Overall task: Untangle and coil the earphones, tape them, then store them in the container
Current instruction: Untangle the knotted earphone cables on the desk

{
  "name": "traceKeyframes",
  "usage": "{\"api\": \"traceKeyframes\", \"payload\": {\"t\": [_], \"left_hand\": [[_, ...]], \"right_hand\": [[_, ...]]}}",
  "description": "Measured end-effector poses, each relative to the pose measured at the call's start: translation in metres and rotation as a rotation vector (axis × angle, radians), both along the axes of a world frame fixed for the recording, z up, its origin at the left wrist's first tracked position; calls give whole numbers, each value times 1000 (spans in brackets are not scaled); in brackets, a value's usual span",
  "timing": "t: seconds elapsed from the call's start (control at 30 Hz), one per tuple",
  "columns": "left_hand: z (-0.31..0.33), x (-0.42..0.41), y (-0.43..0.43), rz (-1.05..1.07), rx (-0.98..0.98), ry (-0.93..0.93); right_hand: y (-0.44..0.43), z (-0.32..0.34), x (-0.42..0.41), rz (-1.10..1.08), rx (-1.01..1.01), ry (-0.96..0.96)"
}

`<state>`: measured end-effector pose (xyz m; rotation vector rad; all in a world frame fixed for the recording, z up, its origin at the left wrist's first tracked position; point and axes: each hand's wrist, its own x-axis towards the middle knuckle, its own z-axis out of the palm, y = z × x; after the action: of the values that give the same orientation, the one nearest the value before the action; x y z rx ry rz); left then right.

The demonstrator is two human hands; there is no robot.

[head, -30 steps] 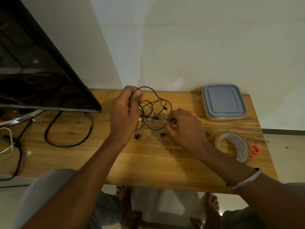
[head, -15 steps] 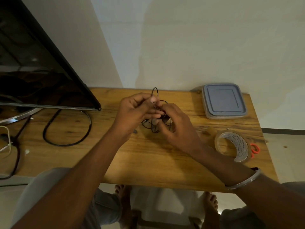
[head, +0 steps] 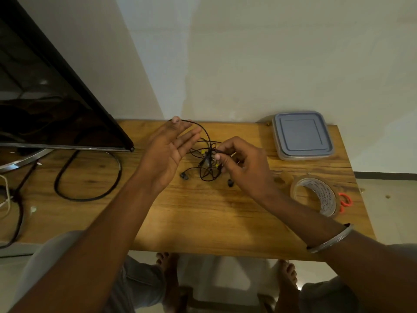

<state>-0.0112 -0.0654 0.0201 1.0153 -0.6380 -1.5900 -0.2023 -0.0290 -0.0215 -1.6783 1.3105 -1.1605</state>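
Nearest me on the table, the tape stands on edge at right, with orange scissors poking out behind it. My hands are apart. The right hand pinches the earphones at the knot. The left hand is spread with straight fingers, one loop draped over its thumb. The tangle hangs between them over mid-table. The lidded container sits at the far right corner.

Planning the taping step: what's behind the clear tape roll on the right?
Two orange loop handles, likely scissors, poke out past the clear tape roll on the wooden table. Their blades are covered by the roll.
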Motion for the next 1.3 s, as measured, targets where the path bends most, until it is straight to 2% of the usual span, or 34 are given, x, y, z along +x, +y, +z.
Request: {"api": "traceKeyframes", "payload": {"t": [0.03, 0.13, 0.2, 0.27, 0.37, 0.5, 0.63, 0.7, 0.77, 0.83, 0.9, 1.03, 1.13, 1.23, 1.3], "left_hand": [[-2, -2, 1, -38, 8, -121], [-9, -12, 9, -211, -94, -694], [-14, -16, 14, -359, -230, -883], [-15, -17, 16, -432, -305, -895], [-14, -15, 17, -431, -398, -940], [-19, -11, 12, -197, -378, -952], [-17, -6, 11, 1, -475, -1113], [-15, -5, 10, 71, -425, -998], [-7, -7, 7, 129, -218, -698], [0, -7, 5, 158, -84, -548], [1, -5, 7, 130, -156, -631], [-3, 1, 13, 20, -476, -985], [-7, 7, 9, -57, -549, -1144], [-8, 6, 7, -63, -480, -1086], [-5, 3, 6, -33, -387, -936]], "right_hand": [[0, 1, 0, -2, -10, -7], [0, 4, -1, -15, -25, -18], [-1, 5, -1, -38, -10, -41], [-1, 5, -1, -64, 10, -68], [-1, 6, 0, -70, 15, -103], [-2, 7, 0, -68, 29, -122], [-3, 8, 0, -83, 40, -95], [-4, 5, -1, -96, 36, -43], [-5, 1, -3, -138, 33, 72], [-5, -1, -6, -182, 27, 171], [-6, -3, -8, -214, 17, 211], [-8, -1, -14, -315, 27, 264], [-12, -2, -18, -420, 64, 140], [-15, -3, -17, -410, 137, -19], [-15, 0, -15, -345, 141, -4]]}}
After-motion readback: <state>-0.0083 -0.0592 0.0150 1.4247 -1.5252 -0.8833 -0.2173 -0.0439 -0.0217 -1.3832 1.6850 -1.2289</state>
